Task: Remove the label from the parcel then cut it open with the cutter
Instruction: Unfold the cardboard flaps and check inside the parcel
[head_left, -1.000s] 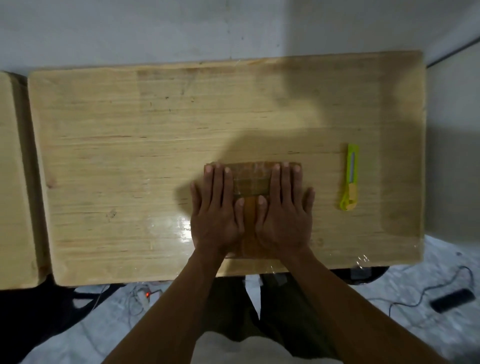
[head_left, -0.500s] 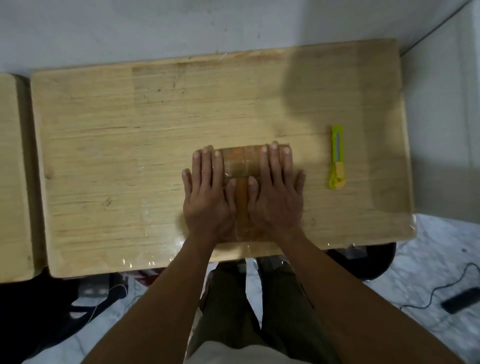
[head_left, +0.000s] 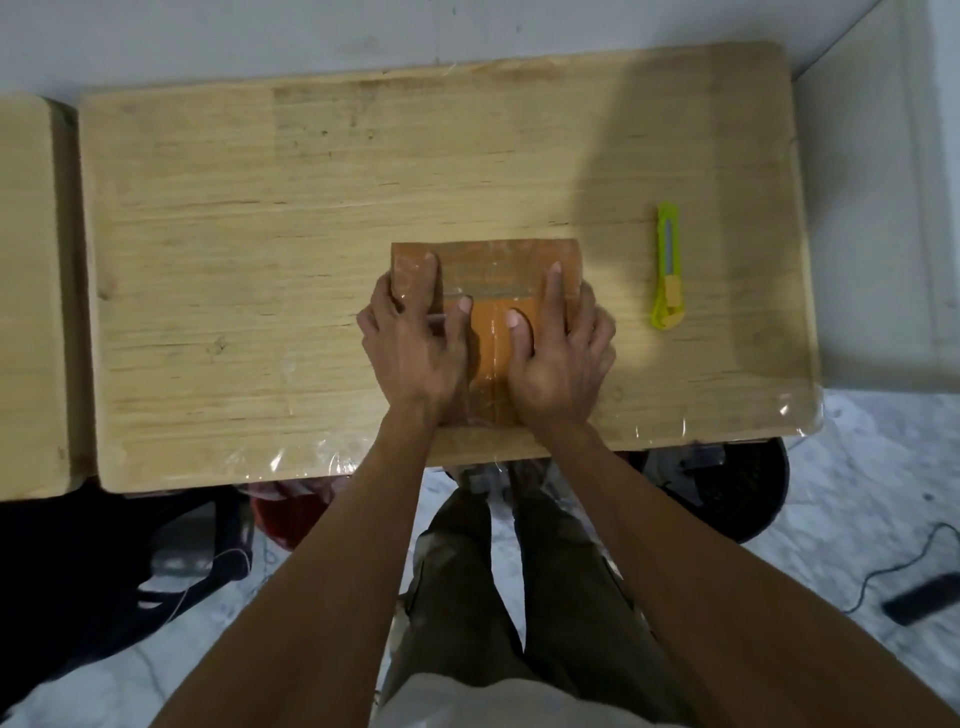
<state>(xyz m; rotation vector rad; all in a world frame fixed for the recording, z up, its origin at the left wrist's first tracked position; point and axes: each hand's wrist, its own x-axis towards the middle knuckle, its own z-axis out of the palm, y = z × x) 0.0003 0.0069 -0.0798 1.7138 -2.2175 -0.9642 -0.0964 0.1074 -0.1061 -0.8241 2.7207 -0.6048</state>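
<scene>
A brown taped parcel (head_left: 493, 270) lies flat on the wooden table (head_left: 234, 234), near its front edge. A clear label or tape patch (head_left: 488, 278) covers the parcel's far half. My left hand (head_left: 413, 343) grips the parcel's left side, index finger on top and the other fingers curled at the edge. On the right side my right hand (head_left: 558, 348) holds it the same way, thumb and index finger on top. A yellow-green cutter (head_left: 666, 267) lies on the table to the right of the parcel, untouched.
A second wooden table (head_left: 26, 291) stands at the left, and a white wall runs behind both. Clear plastic film covers the table's front edge (head_left: 727, 421). Below are my legs, a dark round object (head_left: 748, 488) and a cable on the floor.
Both hands lay flat on top of the parcel; now they have spread to its left and right sides with fingers curled at the edges. The camera view has shifted.
</scene>
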